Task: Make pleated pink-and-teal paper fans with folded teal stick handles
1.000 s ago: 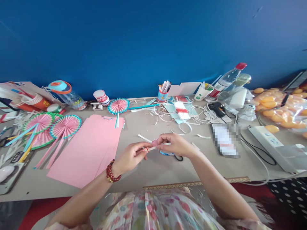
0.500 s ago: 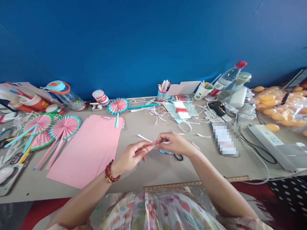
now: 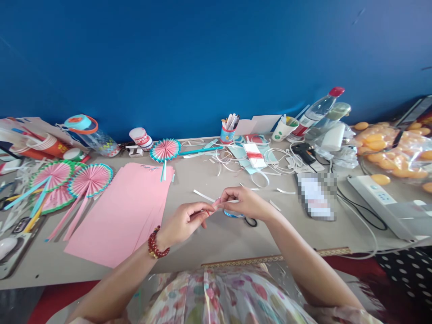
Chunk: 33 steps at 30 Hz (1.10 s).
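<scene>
Both my hands meet above the middle of the beige table (image 3: 216,238). My left hand (image 3: 184,222), with a red bead bracelet on its wrist, pinches one end of a small folded pink paper piece (image 3: 215,204). My right hand (image 3: 245,202) pinches the other end from above. A thin red thread shows at the fingertips between them. Just beyond the right hand lie a roll of tape (image 3: 233,214) and black scissors (image 3: 250,221).
A stack of pink paper sheets (image 3: 124,211) lies left of my hands. Finished pink paper fans (image 3: 72,180) lie at far left, another fan (image 3: 165,150) at the back. A pen cup (image 3: 228,130), bottles (image 3: 315,112), glue gun (image 3: 305,153), power strip (image 3: 381,198) and bagged oranges (image 3: 394,153) crowd the back and right.
My hands stay together on the pink piece; the fingers have shifted slightly, drawing it narrower between them. The view has drifted a little.
</scene>
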{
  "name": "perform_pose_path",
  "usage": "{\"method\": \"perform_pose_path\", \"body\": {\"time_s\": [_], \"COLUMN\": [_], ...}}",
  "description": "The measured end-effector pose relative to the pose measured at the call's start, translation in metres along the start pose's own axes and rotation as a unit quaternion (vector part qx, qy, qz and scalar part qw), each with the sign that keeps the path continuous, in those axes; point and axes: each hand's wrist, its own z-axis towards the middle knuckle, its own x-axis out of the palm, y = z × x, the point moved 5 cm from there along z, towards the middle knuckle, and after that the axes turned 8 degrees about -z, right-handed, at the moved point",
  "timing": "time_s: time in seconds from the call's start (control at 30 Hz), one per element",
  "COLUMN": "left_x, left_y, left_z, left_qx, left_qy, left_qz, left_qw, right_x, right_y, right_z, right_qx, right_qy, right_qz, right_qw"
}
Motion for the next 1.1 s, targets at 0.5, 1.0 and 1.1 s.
{"method": "perform_pose_path", "body": {"time_s": [0.5, 1.0, 1.1], "left_x": [-0.001, -0.003, -0.003], "left_y": [0.005, 0.002, 0.002], "left_z": [0.0, 0.0, 0.0], "left_qx": [-0.008, 0.017, 0.029], "left_qy": [0.006, 0.027, 0.032], "left_qz": [0.007, 0.0, -0.017], "left_qw": [1.0, 1.0, 0.999], "right_x": [0.003, 0.003, 0.001], "right_y": [-0.005, 0.003, 0.01], "right_z": [0.002, -0.005, -0.009], "right_qx": [-0.007, -0.003, 0.01], "right_qy": [0.0, -0.03, -0.039], "right_qz": [-0.051, -0.106, -0.136], "right_qw": [0.999, 0.994, 0.99]}}
